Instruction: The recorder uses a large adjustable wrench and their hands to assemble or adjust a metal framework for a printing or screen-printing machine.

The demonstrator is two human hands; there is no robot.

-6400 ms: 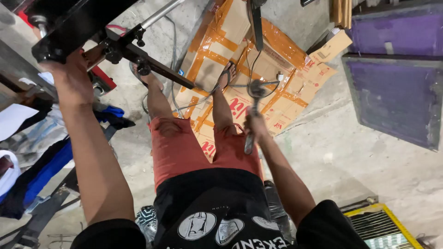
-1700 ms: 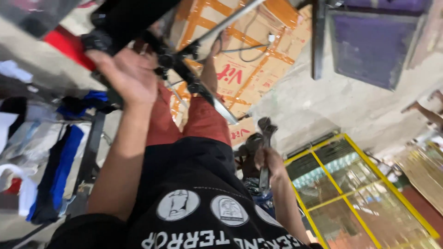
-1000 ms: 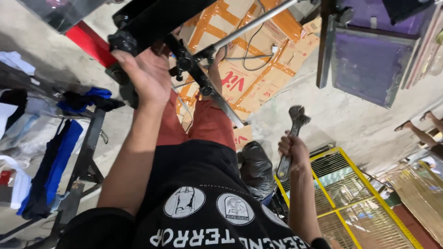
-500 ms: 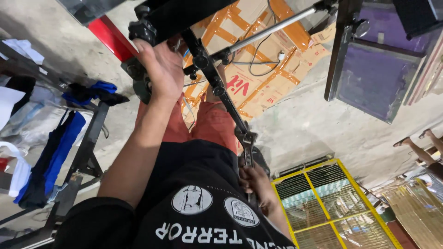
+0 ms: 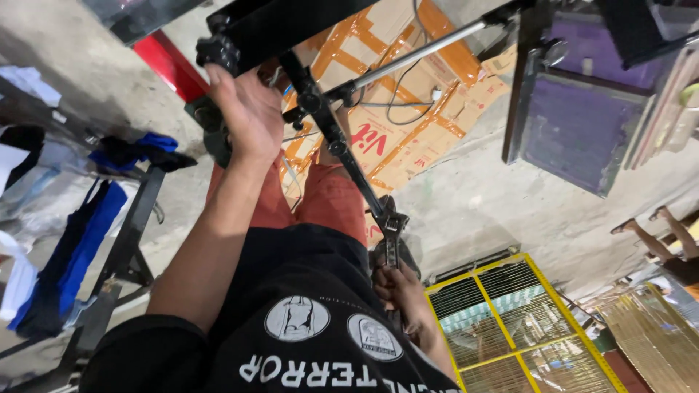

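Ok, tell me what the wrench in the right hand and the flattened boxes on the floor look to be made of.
Wrench: seemingly steel, dull dark grey with faint glints, adjustable-jaw head; the right hand grips its handle.
Flattened boxes: brown corrugated cardboard, matte, creased, striped with orange tape.

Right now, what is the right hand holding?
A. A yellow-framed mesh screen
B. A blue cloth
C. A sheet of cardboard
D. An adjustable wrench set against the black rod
D: the right hand grips the handle of an adjustable wrench whose head sits on the lower end of the slanted black rod, while the left hand grasps the black frame above.
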